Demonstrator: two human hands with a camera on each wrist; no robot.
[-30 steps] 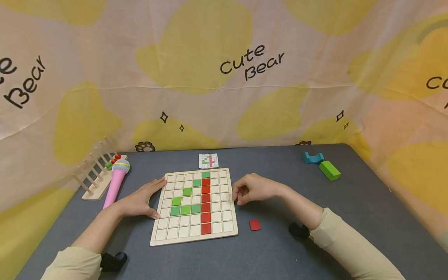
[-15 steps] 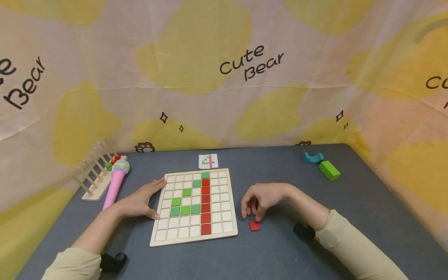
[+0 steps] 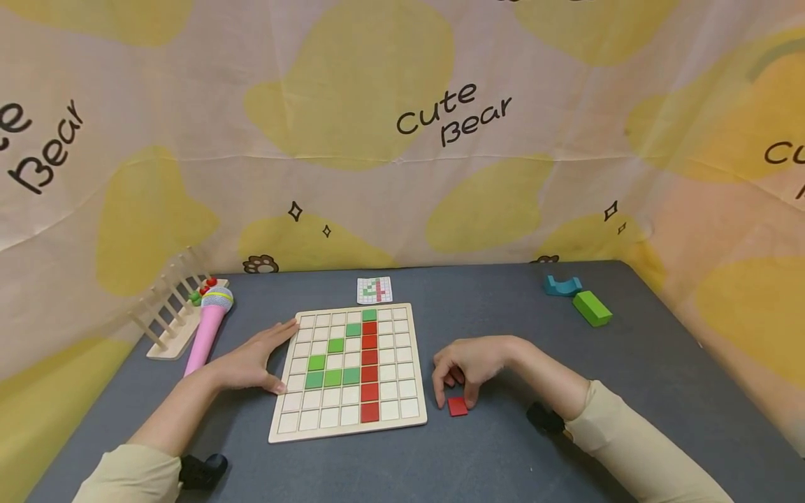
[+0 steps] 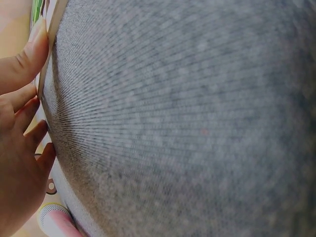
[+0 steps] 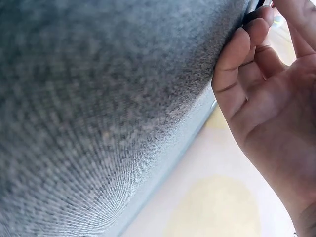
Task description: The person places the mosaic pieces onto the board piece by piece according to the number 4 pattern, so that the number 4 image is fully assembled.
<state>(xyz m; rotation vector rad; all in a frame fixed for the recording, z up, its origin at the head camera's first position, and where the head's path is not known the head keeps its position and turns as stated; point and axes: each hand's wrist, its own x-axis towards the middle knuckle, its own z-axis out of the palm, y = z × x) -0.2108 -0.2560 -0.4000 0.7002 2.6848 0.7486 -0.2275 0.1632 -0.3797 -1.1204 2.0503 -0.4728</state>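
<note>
In the head view my left hand (image 3: 251,360) rests along the left edge of a wooden grid board (image 3: 349,432). Its fingers are at the top corner and its thumb lower down, touching the rim. Green tiles (image 3: 336,345) form a stepped shape on the board, beside a column of red tiles (image 3: 370,357). Right of the board, my right hand (image 3: 472,363) reaches down over a loose red square tile (image 3: 458,406). Its thumb is at the tile's right edge; the index fingertip stands slightly off the left edge. The right wrist view shows the hand's other fingers curled, with the tile hidden.
A small pattern card (image 3: 374,290) lies behind the board. At left are a pink toy microphone (image 3: 206,339) and a wooden peg rack (image 3: 176,339). A blue curved block (image 3: 562,285) and a green block (image 3: 592,309) sit at the back right.
My right hand has moved from the board's right edge toward me and down to the loose red tile, its thumb and index now on either side. The left hand has stayed put.
</note>
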